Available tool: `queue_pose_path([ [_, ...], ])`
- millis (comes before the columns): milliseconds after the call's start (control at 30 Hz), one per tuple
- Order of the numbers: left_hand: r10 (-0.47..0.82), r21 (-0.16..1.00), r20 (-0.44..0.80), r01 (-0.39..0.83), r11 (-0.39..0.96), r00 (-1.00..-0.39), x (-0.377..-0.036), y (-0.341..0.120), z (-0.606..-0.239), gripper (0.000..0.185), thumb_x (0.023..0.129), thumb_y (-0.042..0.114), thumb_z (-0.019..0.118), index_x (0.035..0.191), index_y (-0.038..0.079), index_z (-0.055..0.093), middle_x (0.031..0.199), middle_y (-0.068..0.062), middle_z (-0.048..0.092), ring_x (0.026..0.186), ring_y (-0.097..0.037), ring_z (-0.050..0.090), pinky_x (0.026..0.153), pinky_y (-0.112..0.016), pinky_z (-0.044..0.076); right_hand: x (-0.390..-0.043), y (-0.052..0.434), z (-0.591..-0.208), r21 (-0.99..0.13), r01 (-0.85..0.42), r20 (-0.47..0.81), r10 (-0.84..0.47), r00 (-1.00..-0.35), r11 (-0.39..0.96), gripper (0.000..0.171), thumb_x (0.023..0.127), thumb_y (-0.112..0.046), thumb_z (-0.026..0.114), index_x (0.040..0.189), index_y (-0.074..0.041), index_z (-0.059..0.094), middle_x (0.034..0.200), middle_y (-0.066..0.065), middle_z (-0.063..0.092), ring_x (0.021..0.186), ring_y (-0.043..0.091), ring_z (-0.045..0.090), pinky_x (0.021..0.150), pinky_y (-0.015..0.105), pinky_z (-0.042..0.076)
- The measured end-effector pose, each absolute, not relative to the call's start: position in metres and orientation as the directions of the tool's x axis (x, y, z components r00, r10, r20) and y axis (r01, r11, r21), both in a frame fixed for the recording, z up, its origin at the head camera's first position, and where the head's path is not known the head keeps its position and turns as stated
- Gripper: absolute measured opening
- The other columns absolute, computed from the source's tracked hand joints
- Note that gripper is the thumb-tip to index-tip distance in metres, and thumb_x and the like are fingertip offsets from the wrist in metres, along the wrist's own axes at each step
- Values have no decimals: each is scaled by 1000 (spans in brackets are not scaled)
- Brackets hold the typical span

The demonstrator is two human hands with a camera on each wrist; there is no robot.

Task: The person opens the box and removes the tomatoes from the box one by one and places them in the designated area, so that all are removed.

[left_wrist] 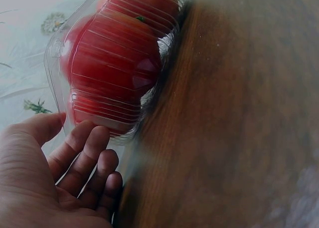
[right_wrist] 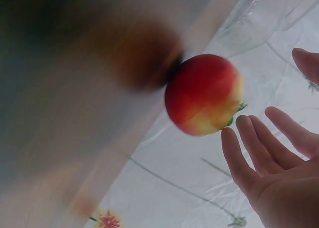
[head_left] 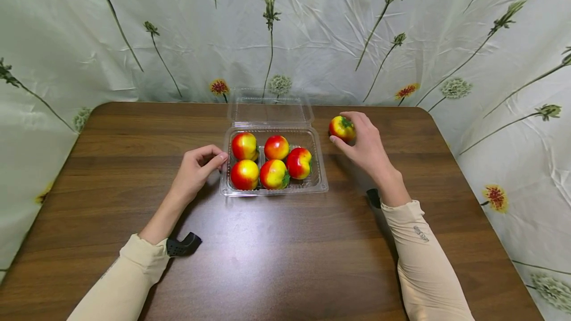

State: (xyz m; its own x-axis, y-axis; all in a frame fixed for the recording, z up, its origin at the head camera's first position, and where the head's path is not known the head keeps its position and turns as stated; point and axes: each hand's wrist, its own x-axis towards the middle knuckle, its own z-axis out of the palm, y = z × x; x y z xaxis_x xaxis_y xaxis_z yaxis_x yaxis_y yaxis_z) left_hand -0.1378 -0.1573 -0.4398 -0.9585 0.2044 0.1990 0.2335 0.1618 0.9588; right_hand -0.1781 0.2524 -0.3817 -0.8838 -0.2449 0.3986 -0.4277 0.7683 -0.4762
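My left hand (head_left: 195, 170) is at the left side of a clear plastic clamshell box (head_left: 322, 182). Thumb and forefinger pinch its rim, with the other fingers curled below, as the left wrist view shows. Several shiny red-and-yellow fruits (head_left: 276, 147) with green leafy tops sit in the box in two rows. Right of the box, another such fruit (head_left: 341, 129) rests on the table, its green top toward my right hand (head_left: 367, 145). That hand's thumb and fingers are spread around the fruit; in the right wrist view, the fingertips (right_wrist: 228, 134) are close to its leafy top.
The box's hinged lid (head_left: 270, 108) stands open at the back, reaching past the far edge of the brown wooden table (head_left: 285, 261). Behind the table hangs a pale cloth (head_left: 312, 38) printed with flowers. A black wrist mount (head_left: 184, 245) is on the left forearm.
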Motion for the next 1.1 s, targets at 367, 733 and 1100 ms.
queue_pose_path([
  [367,186,957,210,241,163,-960,-138,-157,-441,16,95,16,66,89,1,68,76,-9,62,73,-24,53,68,-23,46,-165,235,-371,-458,-502,416,-323,-850,733,55,85,-25,78,131,-7,55,130,9,57,121,26,54,103,45,44],
  [733,194,959,174,211,188,-965,-129,-152,-420,16,96,11,64,90,-3,66,78,-14,60,77,-36,51,68,-20,45,-151,221,-365,-433,-587,405,-434,-805,684,51,85,-25,79,127,-5,60,124,9,62,115,24,57,98,40,46],
  [1100,201,966,163,198,168,-966,-125,-150,-412,16,96,11,65,90,-4,66,78,-16,60,78,-40,51,71,-27,48,-142,207,-362,-412,-644,365,-530,-765,645,48,85,-27,79,126,-8,62,126,7,63,117,22,59,100,40,47],
])
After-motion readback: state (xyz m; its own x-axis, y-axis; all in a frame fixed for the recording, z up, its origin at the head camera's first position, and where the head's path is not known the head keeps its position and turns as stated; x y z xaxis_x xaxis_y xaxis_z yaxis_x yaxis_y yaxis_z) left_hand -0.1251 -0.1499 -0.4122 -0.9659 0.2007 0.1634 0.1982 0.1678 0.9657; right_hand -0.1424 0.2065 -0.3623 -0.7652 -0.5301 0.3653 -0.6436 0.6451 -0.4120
